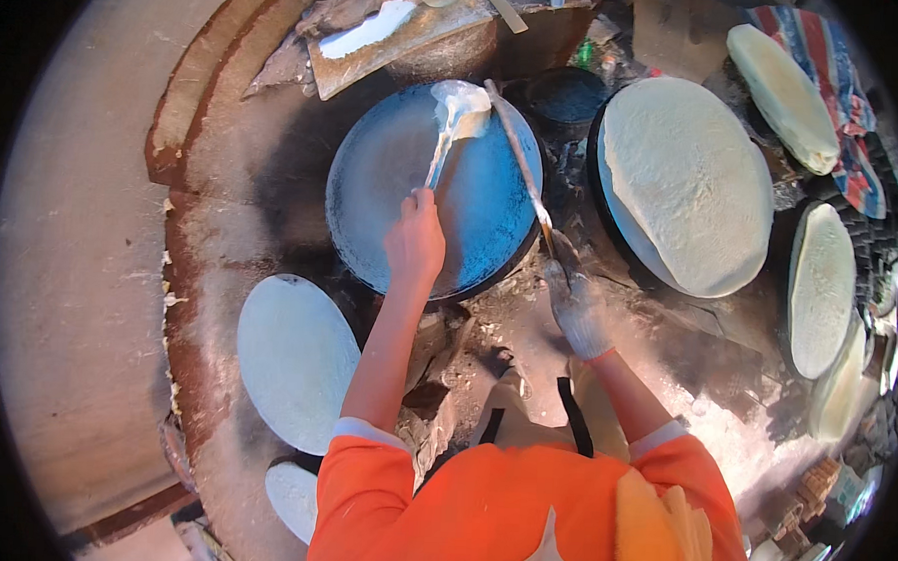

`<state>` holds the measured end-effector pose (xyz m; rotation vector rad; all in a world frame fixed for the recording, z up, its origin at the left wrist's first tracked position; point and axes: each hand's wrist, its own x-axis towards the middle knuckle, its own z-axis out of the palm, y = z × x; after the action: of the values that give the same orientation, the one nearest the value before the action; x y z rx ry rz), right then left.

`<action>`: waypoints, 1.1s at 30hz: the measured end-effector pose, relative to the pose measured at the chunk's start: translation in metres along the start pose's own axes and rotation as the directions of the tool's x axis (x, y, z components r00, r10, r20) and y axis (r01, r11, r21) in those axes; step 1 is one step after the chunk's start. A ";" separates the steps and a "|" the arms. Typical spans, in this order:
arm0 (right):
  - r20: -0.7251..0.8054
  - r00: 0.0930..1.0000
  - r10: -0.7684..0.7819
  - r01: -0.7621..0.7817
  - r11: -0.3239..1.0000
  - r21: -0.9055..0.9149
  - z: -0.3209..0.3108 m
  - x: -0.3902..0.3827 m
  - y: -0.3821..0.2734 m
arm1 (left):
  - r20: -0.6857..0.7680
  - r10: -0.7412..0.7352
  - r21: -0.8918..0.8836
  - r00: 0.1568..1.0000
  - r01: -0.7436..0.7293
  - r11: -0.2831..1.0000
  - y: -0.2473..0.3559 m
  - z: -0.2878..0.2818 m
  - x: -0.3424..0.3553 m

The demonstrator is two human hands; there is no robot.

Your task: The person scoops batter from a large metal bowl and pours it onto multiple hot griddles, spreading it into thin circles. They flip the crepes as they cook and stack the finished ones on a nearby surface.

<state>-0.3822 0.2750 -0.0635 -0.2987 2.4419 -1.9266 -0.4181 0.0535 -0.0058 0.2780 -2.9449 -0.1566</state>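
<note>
My bare left hand [416, 242] is closed around the handle of a batter-coated ladle [462, 101], held over the far part of a large round griddle [377, 204]. Pale wet batter covers the ladle's bowl and runs down its handle. The griddle's surface has a thin whitish film. Just right of it, my right hand [575, 307], in a dirty work glove, grips a long wooden stick [516, 149] crusted white. The stick slants across the griddle's right side, its far end beside the ladle. A tan flat piece shows behind the ladle's bowl; whether it joins the stick I cannot tell.
A second griddle at right bears a big round flatbread [690, 190]. Folded flatbreads [782, 94] lie at far right near a striped cloth [855, 127]. Pale oval sheets [298, 364] lie at lower left. Beyond the griddle stands a batter-smeared board [418, 47].
</note>
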 end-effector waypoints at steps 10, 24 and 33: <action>0.004 0.983 0.185 -0.161 0.864 -0.477 0.028 0.018 -0.060 | -0.012 -0.182 -0.119 0.983 0.179 0.977 -0.051 -0.025 0.041; 0.303 0.923 0.238 0.114 0.583 -0.804 0.056 0.084 -0.070 | 0.481 -0.388 -0.872 0.786 0.381 -0.309 -0.047 -0.133 -0.116; 0.431 0.881 0.196 0.262 0.556 -0.789 0.035 0.104 -0.047 | 0.473 -0.209 -0.793 0.856 0.311 -0.523 -0.052 -0.164 -0.134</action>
<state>-0.4734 0.2143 -0.0155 -0.7226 2.7410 -0.3812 -0.2484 0.0145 0.1254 0.7005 -1.2482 -2.6223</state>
